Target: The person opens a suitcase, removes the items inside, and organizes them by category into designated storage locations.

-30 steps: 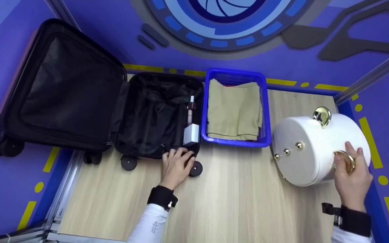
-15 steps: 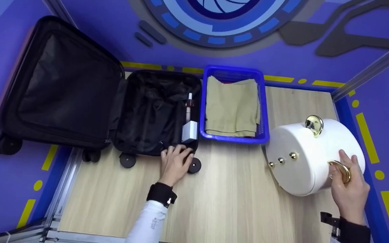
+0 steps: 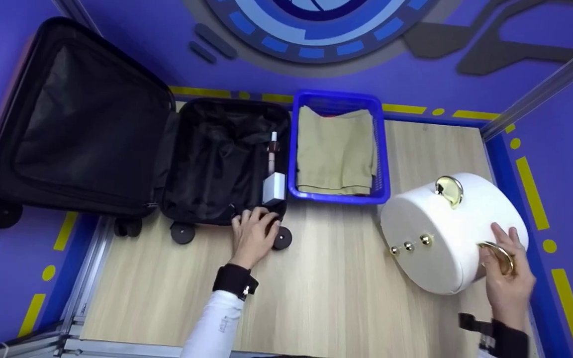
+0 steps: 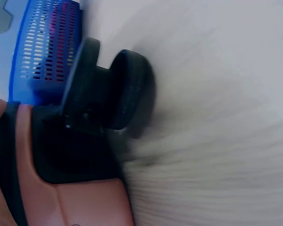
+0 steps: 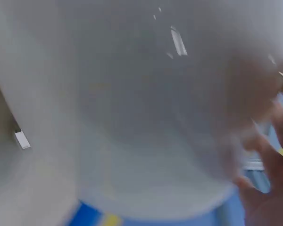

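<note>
My right hand [image 3: 508,278] grips a gold handle [image 3: 499,257] on a white rounded case [image 3: 480,214], at the right of the table. The case leans over, with several gold balls on its flat face and a second gold handle [image 3: 449,191] on top; its white shell [image 5: 132,117] fills most of the right wrist view. My left hand [image 3: 253,238] rests with its fingers over the front rim of an open black-lined suitcase [image 3: 207,164]. From the left wrist, its pinkish-brown shell [image 4: 89,202] and a black wheel [image 4: 132,89] show.
Inside the suitcase lie a small pale box [image 3: 274,188] and a slim pinkish tube [image 3: 272,154]. The suitcase lid [image 3: 92,129] leans back at left. A blue basket [image 3: 338,200] with folded beige cloth [image 3: 336,149] stands beside the suitcase. Blue walls enclose the table.
My right hand has brought the white case nearer to me, and the case has turned somewhat. My left hand stays at the suitcase rim. The head view has shifted slightly.
</note>
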Tool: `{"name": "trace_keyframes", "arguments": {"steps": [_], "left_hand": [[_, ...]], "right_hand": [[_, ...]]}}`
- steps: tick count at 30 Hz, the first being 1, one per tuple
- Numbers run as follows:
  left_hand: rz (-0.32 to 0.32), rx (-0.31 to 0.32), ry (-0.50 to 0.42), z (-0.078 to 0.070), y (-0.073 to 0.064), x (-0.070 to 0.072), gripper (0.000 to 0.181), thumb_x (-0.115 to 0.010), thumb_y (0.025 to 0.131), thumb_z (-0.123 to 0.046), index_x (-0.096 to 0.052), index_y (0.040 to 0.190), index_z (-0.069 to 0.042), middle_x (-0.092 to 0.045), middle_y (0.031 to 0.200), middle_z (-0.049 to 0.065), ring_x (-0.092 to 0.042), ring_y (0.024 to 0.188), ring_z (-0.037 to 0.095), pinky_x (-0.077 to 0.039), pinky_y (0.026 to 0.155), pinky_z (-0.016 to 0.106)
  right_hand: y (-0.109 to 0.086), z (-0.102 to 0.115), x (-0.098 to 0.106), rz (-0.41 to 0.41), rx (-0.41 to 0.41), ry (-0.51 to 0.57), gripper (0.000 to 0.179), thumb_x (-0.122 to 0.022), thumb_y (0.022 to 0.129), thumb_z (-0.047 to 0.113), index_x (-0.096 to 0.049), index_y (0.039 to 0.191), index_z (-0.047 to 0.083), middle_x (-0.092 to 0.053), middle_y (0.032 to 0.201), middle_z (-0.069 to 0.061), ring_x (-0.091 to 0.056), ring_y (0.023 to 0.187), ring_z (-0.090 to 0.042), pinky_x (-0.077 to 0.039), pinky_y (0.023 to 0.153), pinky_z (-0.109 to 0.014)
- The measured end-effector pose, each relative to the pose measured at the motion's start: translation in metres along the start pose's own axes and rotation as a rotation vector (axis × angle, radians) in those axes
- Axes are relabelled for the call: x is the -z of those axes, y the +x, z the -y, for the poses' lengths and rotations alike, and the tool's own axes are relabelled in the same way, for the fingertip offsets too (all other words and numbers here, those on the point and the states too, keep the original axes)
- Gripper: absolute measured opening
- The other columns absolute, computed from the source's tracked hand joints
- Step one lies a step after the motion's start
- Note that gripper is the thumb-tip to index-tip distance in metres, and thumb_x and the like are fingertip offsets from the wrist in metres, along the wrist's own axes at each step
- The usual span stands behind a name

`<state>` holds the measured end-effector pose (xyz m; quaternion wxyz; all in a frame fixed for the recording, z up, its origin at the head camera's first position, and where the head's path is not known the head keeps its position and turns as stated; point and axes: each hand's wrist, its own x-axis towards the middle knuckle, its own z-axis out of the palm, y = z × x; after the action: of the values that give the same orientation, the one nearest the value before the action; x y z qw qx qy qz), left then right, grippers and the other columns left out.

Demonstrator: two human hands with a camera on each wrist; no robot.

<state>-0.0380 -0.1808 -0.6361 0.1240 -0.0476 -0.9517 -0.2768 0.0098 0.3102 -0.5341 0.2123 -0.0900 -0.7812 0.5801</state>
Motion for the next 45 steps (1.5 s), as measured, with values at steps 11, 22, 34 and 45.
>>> {"name": "trace_keyframes", "arguments": {"steps": [11, 22, 34, 45], "left_hand": [[0.04, -0.2, -0.153, -0.088, 0.016, -0.021, 0.035, -0.068, 0.092, -0.023, -0.066, 0.125, -0.011, -0.057, 0.131, 0.007, -0.05, 0.12, 0.028, -0.033, 0.104, 0.054], [0.295, -0.457, -0.167, -0.184, 0.04, -0.048, 0.036, -0.062, 0.101, -0.03, -0.062, 0.133, -0.016, -0.058, 0.134, 0.001, -0.057, 0.12, 0.017, -0.042, 0.1, 0.029], [0.351, -0.547, -0.165, -0.243, 0.052, -0.065, 0.035, -0.06, 0.104, -0.044, -0.064, 0.13, -0.021, -0.064, 0.126, -0.008, -0.057, 0.119, 0.006, -0.038, 0.104, 0.021], [0.346, -0.519, -0.177, -0.256, 0.052, -0.07, 0.028, -0.068, 0.099, -0.045, -0.068, 0.116, -0.023, -0.068, 0.113, -0.011, -0.06, 0.105, 0.002, -0.039, 0.094, 0.015]], "right_hand": [[0.0, -0.017, -0.036, -0.244, 0.024, 0.441, 0.049, -0.078, 0.079, -0.011, -0.068, 0.128, -0.008, -0.068, 0.136, -0.008, -0.03, 0.151, -0.02, -0.005, 0.125, -0.023], [0.0, -0.025, -0.034, -0.284, 0.065, 0.51, 0.053, -0.075, 0.079, -0.014, -0.066, 0.132, -0.007, -0.066, 0.137, -0.015, -0.065, 0.113, -0.023, -0.025, 0.122, -0.024], [-0.003, -0.01, -0.041, -0.281, 0.083, 0.551, 0.055, -0.075, 0.079, -0.017, -0.065, 0.132, -0.009, -0.07, 0.131, -0.011, -0.066, 0.11, -0.02, -0.009, 0.125, -0.024], [-0.001, -0.023, -0.039, -0.298, 0.096, 0.513, 0.056, -0.074, 0.079, -0.017, -0.065, 0.133, -0.008, -0.07, 0.132, -0.012, -0.067, 0.108, -0.02, -0.024, 0.123, -0.027]]}}
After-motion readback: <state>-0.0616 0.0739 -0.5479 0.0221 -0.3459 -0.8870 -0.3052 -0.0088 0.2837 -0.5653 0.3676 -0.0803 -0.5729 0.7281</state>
